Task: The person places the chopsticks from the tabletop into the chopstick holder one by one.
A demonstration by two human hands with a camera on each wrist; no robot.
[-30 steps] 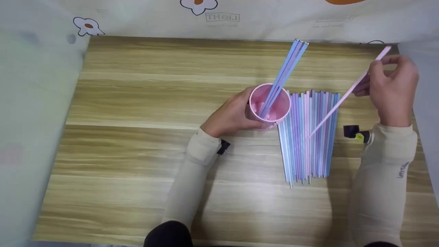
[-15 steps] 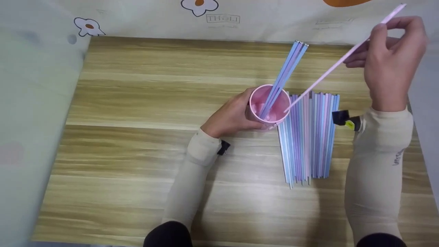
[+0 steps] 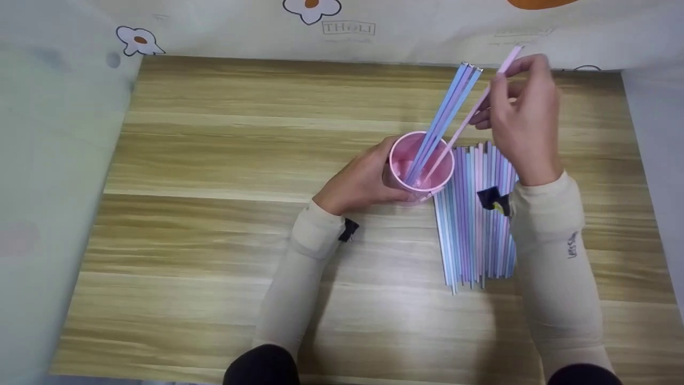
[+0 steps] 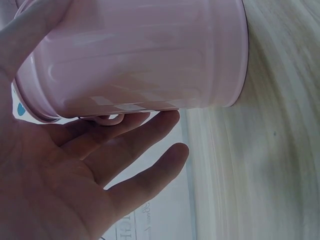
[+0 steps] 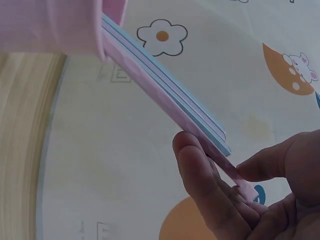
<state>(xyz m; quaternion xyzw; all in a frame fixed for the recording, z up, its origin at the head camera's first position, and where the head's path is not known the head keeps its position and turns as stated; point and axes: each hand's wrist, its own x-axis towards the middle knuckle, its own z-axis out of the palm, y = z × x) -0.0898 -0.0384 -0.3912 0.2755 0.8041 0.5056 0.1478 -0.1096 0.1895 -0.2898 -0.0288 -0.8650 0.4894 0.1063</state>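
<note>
My left hand (image 3: 366, 176) grips a pink metal bucket-like cup (image 3: 396, 172) around its side; in the left wrist view the thumb and fingers curve round the cup (image 4: 145, 55). Several blue and purple paper straws (image 3: 448, 112) lean inside it toward the back right. My right hand (image 3: 526, 117) pinches a pink paper straw (image 3: 464, 127) near its upper end, with the lower end inside the cup. In the right wrist view that pink straw (image 5: 165, 102) runs alongside the others, thumb and fingers closing on its outer end.
Several pastel straws (image 3: 470, 230) lie side by side on the wooden table (image 3: 214, 240), just right of the cup and partly under the right forearm. A patterned cloth (image 3: 240, 32) covers the wall behind the table.
My right hand has lifted the pink straw from over the row of straws, then carried it left, and its lower end has entered the cup. The left hand and cup stay put.
</note>
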